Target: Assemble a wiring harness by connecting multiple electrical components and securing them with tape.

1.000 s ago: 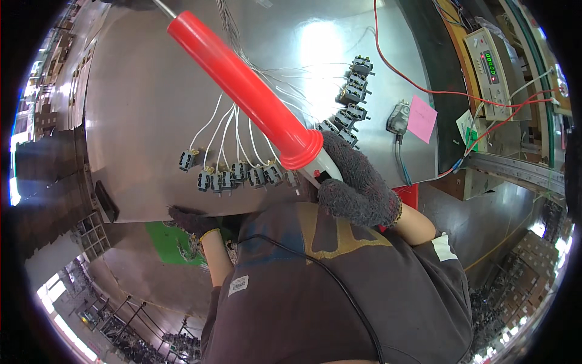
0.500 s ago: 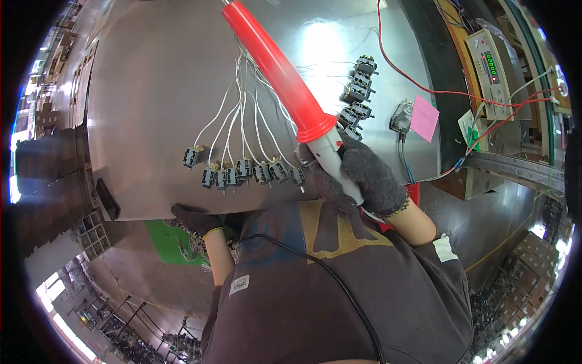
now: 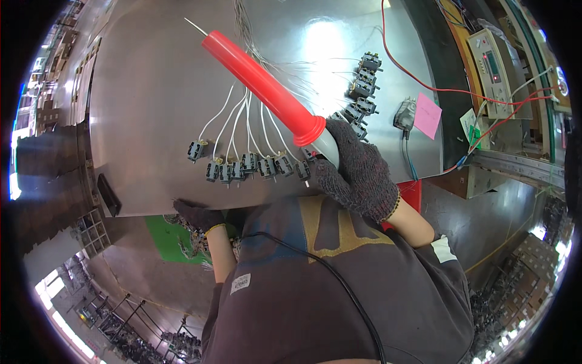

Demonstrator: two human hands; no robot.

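Observation:
My right hand [image 3: 361,170], in a dark knitted glove, is closed round the grey handle of a test probe [image 3: 260,85]. The probe has a long red barrel with a thin metal tip, slanting to the far left above the metal table. Below the barrel, a row of small black switch-like parts [image 3: 267,168] with white wires lies near the front edge. A second group of black parts [image 3: 365,83] sits beyond my right hand. My left hand [image 3: 199,217], also gloved, is at the table's front edge, fingers stretched out and holding nothing visible.
A tester box [image 3: 488,73] with a display stands on the right, with a red cable [image 3: 418,86] running from it. A grey plug [image 3: 404,114] lies beside a pink note [image 3: 428,115]. A small dark bar [image 3: 108,195] is at the table's left front corner.
The probe has swung left and its metal tip now shows in full. My right hand has turned, covering more of the handle. The tester's green digits have gone dim.

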